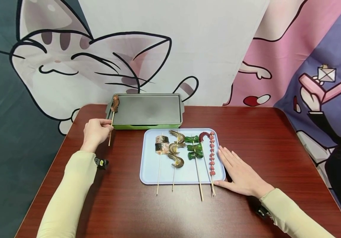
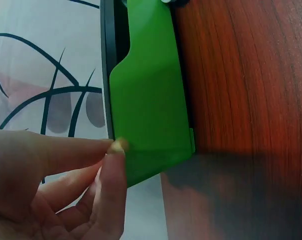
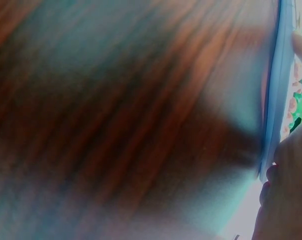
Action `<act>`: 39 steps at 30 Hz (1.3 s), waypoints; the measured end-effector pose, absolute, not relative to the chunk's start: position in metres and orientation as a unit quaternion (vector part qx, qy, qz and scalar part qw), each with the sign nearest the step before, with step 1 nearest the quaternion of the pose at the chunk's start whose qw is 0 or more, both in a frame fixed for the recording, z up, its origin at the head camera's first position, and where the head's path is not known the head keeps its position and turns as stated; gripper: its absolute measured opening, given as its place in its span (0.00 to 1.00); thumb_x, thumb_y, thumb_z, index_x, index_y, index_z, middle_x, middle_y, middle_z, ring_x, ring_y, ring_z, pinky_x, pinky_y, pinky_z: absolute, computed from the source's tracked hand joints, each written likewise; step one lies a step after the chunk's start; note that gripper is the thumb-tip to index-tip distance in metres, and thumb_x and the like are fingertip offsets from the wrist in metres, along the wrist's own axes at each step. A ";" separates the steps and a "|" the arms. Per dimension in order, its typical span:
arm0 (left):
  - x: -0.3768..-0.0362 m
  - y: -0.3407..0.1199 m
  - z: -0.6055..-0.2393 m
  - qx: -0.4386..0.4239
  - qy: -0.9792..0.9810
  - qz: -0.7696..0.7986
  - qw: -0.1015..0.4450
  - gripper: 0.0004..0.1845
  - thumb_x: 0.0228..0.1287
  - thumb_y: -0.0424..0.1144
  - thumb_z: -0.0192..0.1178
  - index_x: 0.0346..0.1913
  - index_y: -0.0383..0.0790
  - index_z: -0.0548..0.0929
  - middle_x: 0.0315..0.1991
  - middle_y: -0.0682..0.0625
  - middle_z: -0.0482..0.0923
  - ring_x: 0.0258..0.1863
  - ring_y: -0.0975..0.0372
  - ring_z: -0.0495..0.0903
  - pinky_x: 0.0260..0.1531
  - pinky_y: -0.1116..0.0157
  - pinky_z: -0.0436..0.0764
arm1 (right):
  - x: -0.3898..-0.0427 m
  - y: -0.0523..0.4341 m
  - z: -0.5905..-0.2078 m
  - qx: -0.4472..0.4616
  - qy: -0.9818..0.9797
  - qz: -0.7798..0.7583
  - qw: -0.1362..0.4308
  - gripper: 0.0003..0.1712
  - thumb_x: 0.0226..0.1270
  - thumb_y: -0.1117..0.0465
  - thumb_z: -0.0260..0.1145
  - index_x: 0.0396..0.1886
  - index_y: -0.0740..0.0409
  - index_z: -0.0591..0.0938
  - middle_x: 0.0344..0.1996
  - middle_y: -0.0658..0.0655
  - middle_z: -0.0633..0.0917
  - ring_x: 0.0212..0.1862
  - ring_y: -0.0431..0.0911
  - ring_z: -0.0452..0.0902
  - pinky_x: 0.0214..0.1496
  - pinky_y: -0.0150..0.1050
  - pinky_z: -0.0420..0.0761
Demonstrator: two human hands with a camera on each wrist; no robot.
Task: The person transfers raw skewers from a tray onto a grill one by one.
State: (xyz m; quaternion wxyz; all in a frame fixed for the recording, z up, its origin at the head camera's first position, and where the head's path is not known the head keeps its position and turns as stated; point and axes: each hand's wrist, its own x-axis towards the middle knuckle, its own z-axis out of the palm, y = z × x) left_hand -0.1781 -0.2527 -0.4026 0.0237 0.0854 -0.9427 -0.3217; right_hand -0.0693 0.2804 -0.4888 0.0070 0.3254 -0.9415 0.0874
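Left hand [image 1: 95, 132] pinching the bare end of a meat skewer [image 1: 113, 115], stick caught between thumb and fingertips, the browned meat end lying on the far-left corner of the green griddle [image 1: 146, 110], the stick angled back over the pan's near edge toward the wrist; held by the tail, seemingly to keep fingers off the cooking plate. Seen from the left wrist, only the green side of the griddle [image 2: 151, 100] and curled fingers [image 2: 111, 170], the stick itself hard to make out. Right hand [image 1: 239, 173] spread flat on the red-brown surface [image 1: 277, 148], fingers straight and lying against the right rim of the blue tray [image 1: 149, 172], likely steadying it; right wrist view blurred, showing little more than that rim [image 3: 276, 100]. On the tray, side by side: fish skewer [image 1: 162, 145], shrimp skewer [image 1: 176, 148], green pepper skewer [image 1: 195, 150], sausage skewer [image 1: 211, 153], sticks overhanging the near edge. Nothing between left hand and griddle. Cartoon cat cloth [image 1: 84, 66] hanging behind.
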 end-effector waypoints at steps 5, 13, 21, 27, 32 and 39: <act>-0.181 -0.257 -0.401 0.076 -0.948 -0.308 0.020 0.16 0.70 0.34 0.59 0.56 0.32 0.87 0.37 0.39 0.88 0.52 0.40 0.78 0.55 0.43 0.71 | -0.069 0.280 -0.489 0.325 -0.941 0.090 0.008 0.64 0.63 0.24 0.60 0.79 0.68 0.57 0.79 0.64 0.56 0.79 0.57 0.49 0.79 0.54 0.51; -0.183 -0.259 -0.399 0.069 -0.940 -0.334 -0.008 0.16 0.71 0.33 0.62 0.57 0.32 0.86 0.34 0.40 0.88 0.30 0.53 0.88 0.46 0.47 0.78 | -0.070 0.280 -0.490 0.327 -0.940 0.091 0.004 0.64 0.64 0.24 0.60 0.79 0.69 0.56 0.79 0.65 0.56 0.79 0.58 0.49 0.78 0.54 0.51; -0.183 -0.257 -0.398 0.085 -0.934 -0.345 -0.015 0.17 0.72 0.34 0.62 0.60 0.32 0.84 0.38 0.38 0.88 0.28 0.57 0.88 0.52 0.44 0.79 | -0.071 0.280 -0.489 0.325 -0.941 0.090 0.001 0.64 0.64 0.24 0.60 0.80 0.68 0.56 0.79 0.64 0.55 0.79 0.58 0.49 0.79 0.53 0.50; -0.178 -0.255 -0.393 0.071 -0.940 -0.333 0.018 0.22 0.72 0.38 0.64 0.64 0.32 0.81 0.41 0.39 0.87 0.43 0.45 0.84 0.56 0.43 0.74 | -0.071 0.280 -0.489 0.325 -0.941 0.091 0.001 0.63 0.64 0.24 0.60 0.80 0.68 0.56 0.79 0.65 0.55 0.78 0.58 0.49 0.79 0.53 0.50; -0.167 -0.238 -0.388 0.037 -0.933 -0.343 0.104 0.23 0.70 0.41 0.66 0.63 0.34 0.82 0.44 0.39 0.86 0.43 0.46 0.83 0.50 0.45 0.74 | -0.071 0.280 -0.489 0.325 -0.941 0.090 0.003 0.63 0.64 0.24 0.60 0.80 0.68 0.56 0.79 0.65 0.55 0.78 0.58 0.49 0.79 0.53 0.50; -0.134 -0.191 -0.397 -0.038 -0.916 -0.395 0.068 0.21 0.68 0.44 0.68 0.59 0.36 0.84 0.41 0.45 0.87 0.36 0.55 0.86 0.38 0.57 0.81 | -0.070 0.280 -0.488 0.327 -0.941 0.090 0.003 0.63 0.64 0.24 0.60 0.79 0.68 0.56 0.79 0.65 0.55 0.78 0.59 0.50 0.77 0.56 0.54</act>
